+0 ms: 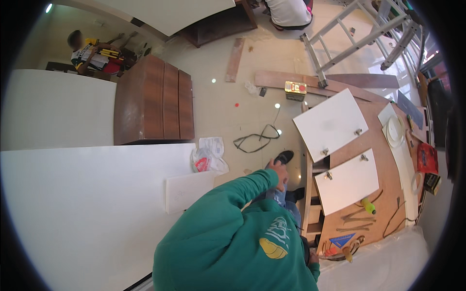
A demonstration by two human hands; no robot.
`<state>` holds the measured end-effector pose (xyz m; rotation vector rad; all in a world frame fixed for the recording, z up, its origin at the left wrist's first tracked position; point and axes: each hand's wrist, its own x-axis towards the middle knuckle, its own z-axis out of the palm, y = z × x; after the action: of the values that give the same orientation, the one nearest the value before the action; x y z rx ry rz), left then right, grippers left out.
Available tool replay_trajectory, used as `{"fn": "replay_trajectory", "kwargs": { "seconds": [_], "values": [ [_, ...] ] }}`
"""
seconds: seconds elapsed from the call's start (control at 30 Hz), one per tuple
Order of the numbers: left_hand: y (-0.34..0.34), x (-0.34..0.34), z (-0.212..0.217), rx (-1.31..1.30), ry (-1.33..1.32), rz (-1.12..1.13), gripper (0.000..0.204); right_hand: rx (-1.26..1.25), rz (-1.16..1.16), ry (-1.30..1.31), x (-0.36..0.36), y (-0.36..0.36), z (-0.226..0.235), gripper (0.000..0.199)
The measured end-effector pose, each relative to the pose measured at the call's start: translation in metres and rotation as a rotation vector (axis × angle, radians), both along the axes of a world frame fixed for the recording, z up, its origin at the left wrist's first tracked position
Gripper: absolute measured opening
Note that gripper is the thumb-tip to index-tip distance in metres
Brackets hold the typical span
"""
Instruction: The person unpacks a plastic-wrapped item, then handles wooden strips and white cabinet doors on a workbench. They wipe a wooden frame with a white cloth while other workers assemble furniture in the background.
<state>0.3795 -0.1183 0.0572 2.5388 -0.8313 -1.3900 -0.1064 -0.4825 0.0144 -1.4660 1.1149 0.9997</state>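
My left hand (279, 175) is in front of my jeans, just short of a black shoe (284, 156). Its fingers look curled; whatever they may hold is too small to make out. Low by the workbench edge, my right hand (313, 256) shows only in part past the green sleeve, its fingers hidden. A blue set square (341, 240) lies close to it on the brown board, beside an amber-handled tool (347, 254). Further along are a white cabinet door (346, 188) and a second white door (331, 124), each with metal hinges attached.
A yellow-green object (369, 206), a red bag (427, 158) and edging rolls (394, 131) lie on the bench. Beyond stand a tin (295, 90) and an aluminium ladder (359, 43). A cable (256, 140) crosses the floor. Left are brown drawers (154, 99) and white panels (87, 203); other people sit farther off.
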Motion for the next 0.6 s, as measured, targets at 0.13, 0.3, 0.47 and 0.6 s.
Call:
{"fn": "replay_trajectory", "kwargs": {
  "seconds": [0.13, 0.3, 0.47, 0.6],
  "values": [
    [-0.018, 0.035, -0.023, 0.127, 0.207, -0.352, 0.055, 0.109, -0.227, 0.046, 0.006, 0.048, -0.020, 0.044],
    [-0.037, 0.047, -0.075, 0.159, 0.171, -0.420, 0.056, 0.181, -0.582, 0.136, 0.083, 0.121, -0.008, 0.034],
    [-0.015, 0.085, -0.058, -0.136, 0.363, -0.527, 0.025, 0.121, -0.260, 0.235, 0.161, 0.158, 0.014, 0.031],
    [-0.057, 0.100, -0.005, -0.137, 0.692, -0.617, 0.023, 0.107, -0.237, 0.151, 0.146, 0.187, -0.013, 0.026]
  ]
}}
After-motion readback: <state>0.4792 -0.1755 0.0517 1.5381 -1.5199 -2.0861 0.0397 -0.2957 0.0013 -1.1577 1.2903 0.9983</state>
